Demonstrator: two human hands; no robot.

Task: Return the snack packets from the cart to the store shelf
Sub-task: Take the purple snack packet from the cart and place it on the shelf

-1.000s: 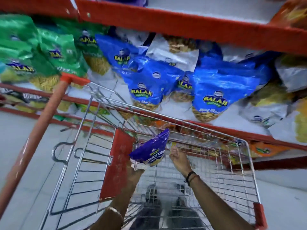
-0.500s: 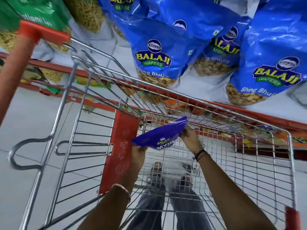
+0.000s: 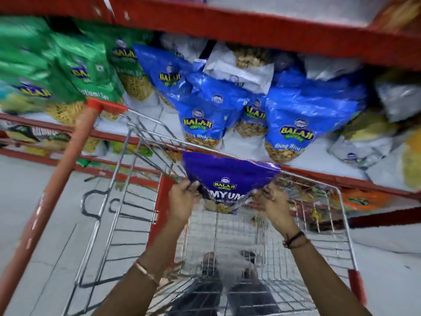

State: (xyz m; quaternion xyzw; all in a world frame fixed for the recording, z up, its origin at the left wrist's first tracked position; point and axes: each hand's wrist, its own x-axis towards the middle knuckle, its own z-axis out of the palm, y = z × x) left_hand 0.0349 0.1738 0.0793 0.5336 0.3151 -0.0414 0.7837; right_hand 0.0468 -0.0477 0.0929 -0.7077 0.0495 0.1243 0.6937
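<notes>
The purple snack packet (image 3: 230, 179), at frame centre above the cart (image 3: 341, 215), appears light, crinkly and crushable, so the left hand (image 3: 182, 199) and right hand (image 3: 273, 202) pinch its lower side edges.

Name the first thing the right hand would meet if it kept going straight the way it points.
Probably the blue Shing Bhujia packets on the shelf; the right hand points up past the cart rim. Depth is unclear.

We've got the packet (image 3: 230, 176) above the cart (image 3: 314, 224), left hand (image 3: 182, 199) and right hand (image 3: 273, 206) at its sides. Shelf (image 3: 319, 165) lies just beyond, other packets (image 3: 200, 124) on it.
</notes>
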